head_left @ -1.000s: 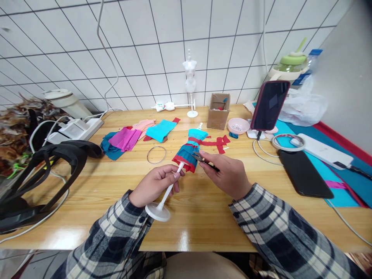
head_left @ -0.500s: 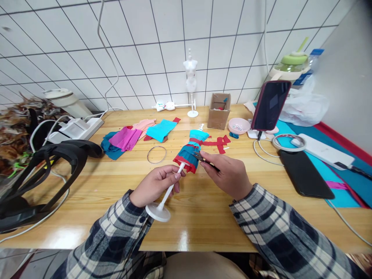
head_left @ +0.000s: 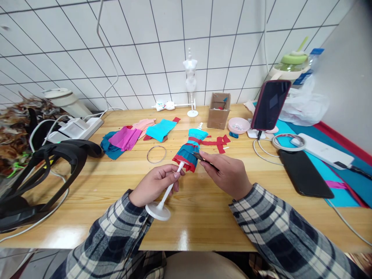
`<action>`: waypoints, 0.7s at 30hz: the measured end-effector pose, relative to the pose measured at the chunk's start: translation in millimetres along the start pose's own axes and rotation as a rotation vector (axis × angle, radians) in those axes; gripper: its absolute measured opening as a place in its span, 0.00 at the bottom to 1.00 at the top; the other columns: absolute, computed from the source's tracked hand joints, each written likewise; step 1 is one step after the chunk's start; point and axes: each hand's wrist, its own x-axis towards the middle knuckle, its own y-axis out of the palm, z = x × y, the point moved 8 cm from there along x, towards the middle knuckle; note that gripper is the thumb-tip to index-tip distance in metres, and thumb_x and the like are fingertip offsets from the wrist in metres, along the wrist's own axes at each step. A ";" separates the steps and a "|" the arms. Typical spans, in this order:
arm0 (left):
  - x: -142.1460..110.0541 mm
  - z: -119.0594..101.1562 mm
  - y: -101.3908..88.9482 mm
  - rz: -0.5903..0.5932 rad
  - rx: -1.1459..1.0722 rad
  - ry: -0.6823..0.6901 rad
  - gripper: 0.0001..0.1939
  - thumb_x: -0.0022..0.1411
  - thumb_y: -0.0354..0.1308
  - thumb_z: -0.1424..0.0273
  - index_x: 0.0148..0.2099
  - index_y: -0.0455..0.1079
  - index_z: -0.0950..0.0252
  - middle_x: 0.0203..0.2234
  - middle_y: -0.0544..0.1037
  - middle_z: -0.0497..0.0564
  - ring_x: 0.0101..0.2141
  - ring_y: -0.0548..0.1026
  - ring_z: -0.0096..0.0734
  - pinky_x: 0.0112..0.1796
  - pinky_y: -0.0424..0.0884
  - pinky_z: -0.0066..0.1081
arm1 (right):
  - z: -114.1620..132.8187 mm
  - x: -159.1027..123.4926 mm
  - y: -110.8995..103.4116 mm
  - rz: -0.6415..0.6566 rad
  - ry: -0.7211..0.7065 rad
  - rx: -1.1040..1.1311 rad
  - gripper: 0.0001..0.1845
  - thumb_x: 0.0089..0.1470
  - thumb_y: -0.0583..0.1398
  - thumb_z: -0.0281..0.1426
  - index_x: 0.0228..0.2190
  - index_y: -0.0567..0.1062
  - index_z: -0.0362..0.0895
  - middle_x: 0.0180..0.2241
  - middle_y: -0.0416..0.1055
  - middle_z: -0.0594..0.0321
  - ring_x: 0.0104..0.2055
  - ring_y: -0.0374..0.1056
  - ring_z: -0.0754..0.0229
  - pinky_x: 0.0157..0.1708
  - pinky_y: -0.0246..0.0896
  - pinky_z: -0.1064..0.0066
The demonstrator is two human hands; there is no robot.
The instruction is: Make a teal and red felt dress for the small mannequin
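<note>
My left hand (head_left: pixel 158 184) is closed around the white stand pole of a miniature dress form (head_left: pixel 166 192), which is tilted with its round base towards me. The form wears a small paper-like dress (head_left: pixel 189 149) with a light blue top, a red waistband and a teal skirt edged in red. Between the thumb and fingers of my right hand (head_left: pixel 226 172) are dark tweezers (head_left: pixel 207 160), their tips at the right side of the skirt. Red strips (head_left: pixel 219 144) lie on the table just beyond the dress.
Sheets of light blue (head_left: pixel 161 130) and magenta (head_left: pixel 126 139) material lie at the left, near a metal ring (head_left: pixel 156 154). At the back stand a bare dress form (head_left: pixel 190 79), a cardboard box (head_left: pixel 217 118) and a pink bowl (head_left: pixel 238 126). Phones and cables occupy the right; a black headset (head_left: pixel 64 170) the left.
The tweezers' tips have shifted slightly against the skirt and look closer together. The dress form has moved very slightly left; both hands keep their hold.
</note>
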 end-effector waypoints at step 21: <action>2.2 -10.0 -7.1 -0.135 0.029 0.115 0.18 0.55 0.63 0.60 0.42 0.70 0.67 0.22 0.73 0.46 0.24 0.70 0.24 0.26 0.66 0.24 | 9.2 -0.3 1.3 0.035 -0.057 0.132 0.13 0.59 0.59 0.29 0.47 0.73 0.45 0.41 0.79 0.62 0.37 0.76 0.64 0.35 0.69 0.75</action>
